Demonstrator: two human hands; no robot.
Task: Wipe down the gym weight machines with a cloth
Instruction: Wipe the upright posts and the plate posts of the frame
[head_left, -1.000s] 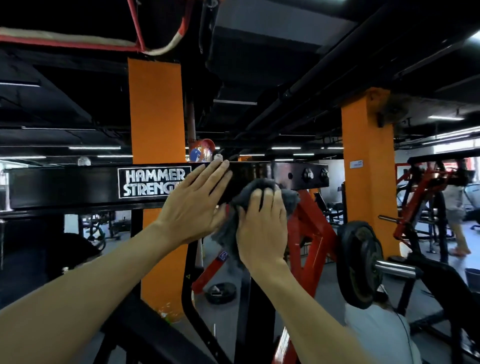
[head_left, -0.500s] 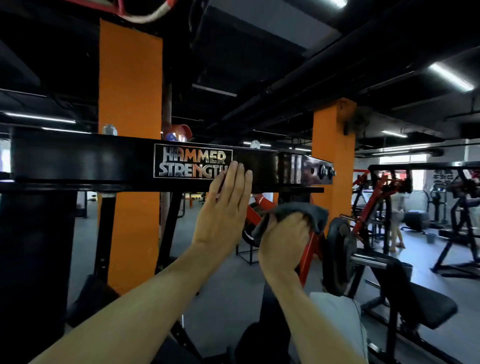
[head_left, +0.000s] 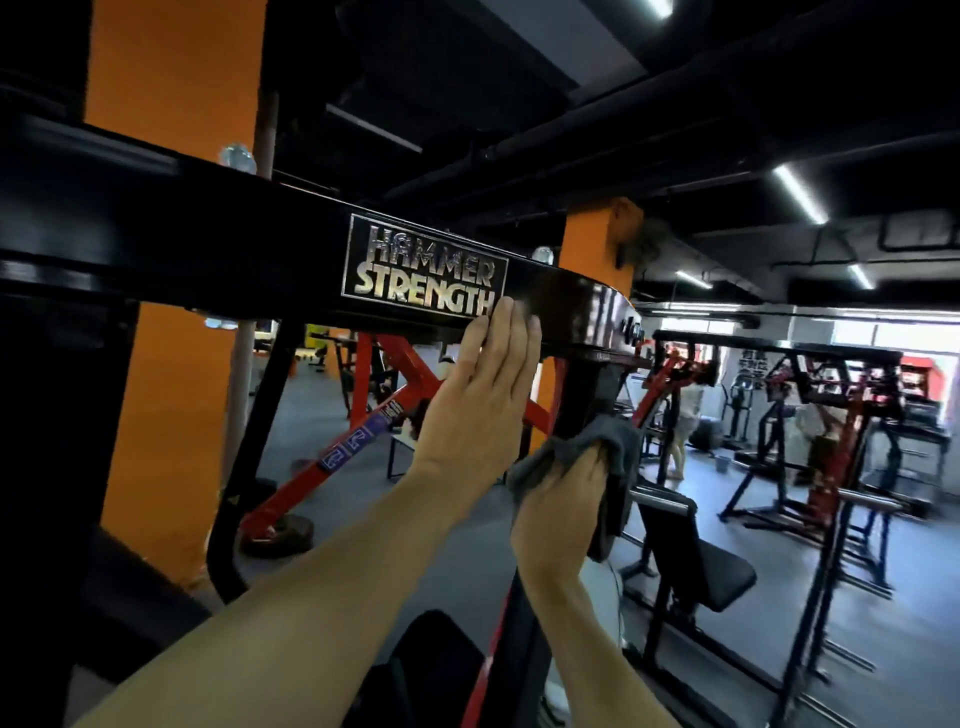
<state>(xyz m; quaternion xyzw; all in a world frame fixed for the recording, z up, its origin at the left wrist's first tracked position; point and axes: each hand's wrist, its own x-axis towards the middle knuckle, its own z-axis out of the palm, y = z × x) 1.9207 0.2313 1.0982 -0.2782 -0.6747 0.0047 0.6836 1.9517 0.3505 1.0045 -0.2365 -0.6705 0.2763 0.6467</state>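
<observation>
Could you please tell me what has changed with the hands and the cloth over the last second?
The right hand has carried the grey cloth down off the black crossbeam to below its right end. The left hand stays flat, fingertips on the beam beside the Hammer Strength plate. The right hand still grips the cloth.

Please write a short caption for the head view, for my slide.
Left hand flat against the black beam, right hand gripping a grey cloth below it.
</observation>
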